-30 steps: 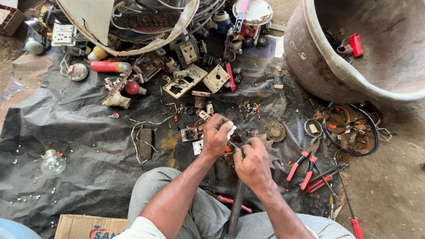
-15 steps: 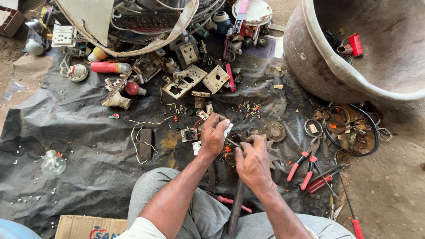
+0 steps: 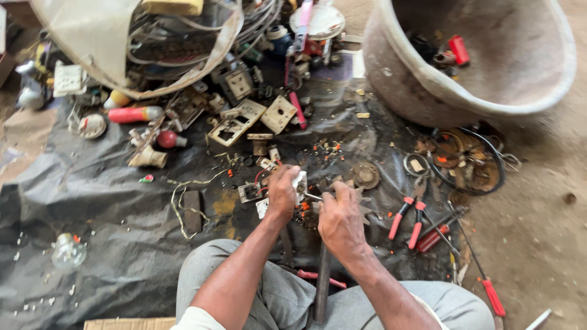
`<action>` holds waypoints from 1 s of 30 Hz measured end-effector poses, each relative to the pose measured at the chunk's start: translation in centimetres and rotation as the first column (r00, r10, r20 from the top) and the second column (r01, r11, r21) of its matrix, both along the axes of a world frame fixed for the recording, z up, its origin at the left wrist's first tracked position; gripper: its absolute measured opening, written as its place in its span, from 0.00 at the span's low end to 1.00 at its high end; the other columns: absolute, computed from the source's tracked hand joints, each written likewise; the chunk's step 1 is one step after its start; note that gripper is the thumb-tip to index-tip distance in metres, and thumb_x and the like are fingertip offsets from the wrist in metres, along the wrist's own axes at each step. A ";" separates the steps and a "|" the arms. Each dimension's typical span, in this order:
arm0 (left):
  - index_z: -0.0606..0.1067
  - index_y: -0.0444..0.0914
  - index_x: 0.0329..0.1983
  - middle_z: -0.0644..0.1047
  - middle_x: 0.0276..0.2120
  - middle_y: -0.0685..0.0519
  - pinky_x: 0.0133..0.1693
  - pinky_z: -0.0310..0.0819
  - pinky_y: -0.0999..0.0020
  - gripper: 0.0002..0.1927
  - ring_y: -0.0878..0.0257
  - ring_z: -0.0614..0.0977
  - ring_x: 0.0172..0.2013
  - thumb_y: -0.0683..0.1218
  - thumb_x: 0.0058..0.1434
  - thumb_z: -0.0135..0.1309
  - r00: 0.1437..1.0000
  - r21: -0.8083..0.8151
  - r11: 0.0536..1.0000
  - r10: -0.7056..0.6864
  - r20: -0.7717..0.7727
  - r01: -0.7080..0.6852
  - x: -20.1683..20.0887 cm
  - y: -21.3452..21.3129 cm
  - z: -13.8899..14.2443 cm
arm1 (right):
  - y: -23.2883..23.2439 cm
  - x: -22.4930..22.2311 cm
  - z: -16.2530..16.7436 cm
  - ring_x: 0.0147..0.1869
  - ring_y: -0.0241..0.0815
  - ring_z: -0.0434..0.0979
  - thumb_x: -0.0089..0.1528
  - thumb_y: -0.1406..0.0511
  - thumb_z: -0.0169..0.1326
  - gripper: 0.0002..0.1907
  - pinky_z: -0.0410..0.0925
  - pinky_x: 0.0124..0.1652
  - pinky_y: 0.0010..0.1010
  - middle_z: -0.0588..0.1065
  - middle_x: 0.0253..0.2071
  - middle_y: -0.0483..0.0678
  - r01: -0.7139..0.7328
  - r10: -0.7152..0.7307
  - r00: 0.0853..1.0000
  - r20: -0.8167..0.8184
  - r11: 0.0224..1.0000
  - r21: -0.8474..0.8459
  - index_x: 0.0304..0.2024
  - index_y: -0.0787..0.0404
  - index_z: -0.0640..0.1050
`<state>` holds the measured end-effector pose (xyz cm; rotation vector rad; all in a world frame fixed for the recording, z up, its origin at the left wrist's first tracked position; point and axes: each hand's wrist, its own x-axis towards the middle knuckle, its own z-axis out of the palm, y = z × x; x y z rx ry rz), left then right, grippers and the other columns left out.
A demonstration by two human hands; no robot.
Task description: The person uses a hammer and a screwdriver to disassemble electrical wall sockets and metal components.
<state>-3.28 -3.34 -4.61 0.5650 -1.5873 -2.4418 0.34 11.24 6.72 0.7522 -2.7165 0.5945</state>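
On black sheet [image 3: 92, 244], two hands, one white part [image 3: 300, 181]

Scrap repair spot outdoors: black plastic sheet [image 3: 79, 244] on dirt ground, broken switch plates [image 3: 235, 122], pliers [image 3: 406, 217], big basin [image 3: 489, 61].

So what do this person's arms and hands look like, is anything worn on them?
Both arms are bare from the wrists up past the elbows. The left hand and right hand wear no gloves, and no ring, watch or bracelet shows. A pale short sleeve edges the left upper arm at the bottom of the view. Grey trousers cover the knees below the arms.
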 end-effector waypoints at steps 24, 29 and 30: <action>0.74 0.36 0.30 0.73 0.24 0.54 0.29 0.67 0.70 0.15 0.67 0.72 0.25 0.48 0.68 0.45 1.000 0.087 0.996 -0.010 0.003 0.010 3.2 2.1 0.8 | 2.6 2.1 1.7 0.51 0.61 0.72 0.54 0.67 0.61 0.15 0.68 0.50 0.46 0.70 0.50 0.62 -0.056 0.051 0.995 -0.083 0.997 -0.054 0.40 0.71 0.76; 0.73 0.38 0.29 0.73 0.23 0.54 0.27 0.66 0.67 0.14 0.65 0.72 0.23 0.50 0.67 0.45 0.996 0.192 0.981 0.001 0.085 -0.017 3.1 1.8 1.1 | 2.6 1.7 0.5 0.54 0.57 0.73 0.59 0.68 0.59 0.11 0.67 0.54 0.45 0.71 0.51 0.57 -0.034 0.030 0.992 0.124 0.999 0.029 0.43 0.68 0.77; 0.72 0.38 0.29 0.73 0.22 0.54 0.27 0.65 0.67 0.14 0.64 0.72 0.22 0.50 0.67 0.45 0.996 0.211 0.977 -0.002 0.088 -0.017 3.0 1.7 1.1 | 2.6 1.5 0.3 0.54 0.56 0.74 0.62 0.68 0.58 0.09 0.68 0.54 0.44 0.71 0.50 0.56 -0.031 0.021 0.984 0.175 0.998 0.055 0.43 0.67 0.77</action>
